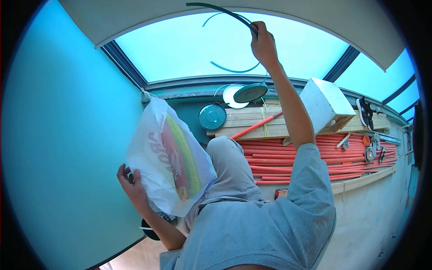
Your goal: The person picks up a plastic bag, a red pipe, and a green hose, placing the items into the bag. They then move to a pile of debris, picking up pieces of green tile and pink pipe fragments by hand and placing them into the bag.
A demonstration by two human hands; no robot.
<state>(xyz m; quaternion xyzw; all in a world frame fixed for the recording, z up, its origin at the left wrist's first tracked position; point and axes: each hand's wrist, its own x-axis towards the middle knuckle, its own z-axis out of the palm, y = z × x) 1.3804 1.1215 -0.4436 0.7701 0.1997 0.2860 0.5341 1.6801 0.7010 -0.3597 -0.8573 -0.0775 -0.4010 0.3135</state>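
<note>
My right hand (263, 44) is raised high, its fingers closed around a dark, curved flexible strip (211, 6) that arcs out to the left. Behind it, against the bright window, a thinner dark curved piece (234, 70) bends below the hand. My left hand (133, 185) is low on the left, fingers bent and apart from the thumb, with nothing seen in it. It is at the edge of a white plastic bag (150, 148) with a red and yellow-green print, which hangs from a knot (145, 95) near the window corner.
Below the window are a green round dish (212, 116), a white round lid (230, 96) and a dark green disc (250, 93). Wooden boards (243, 119), many red pipes (306, 157), a white box (325, 100) and a black shoe (365, 112) lie to the right.
</note>
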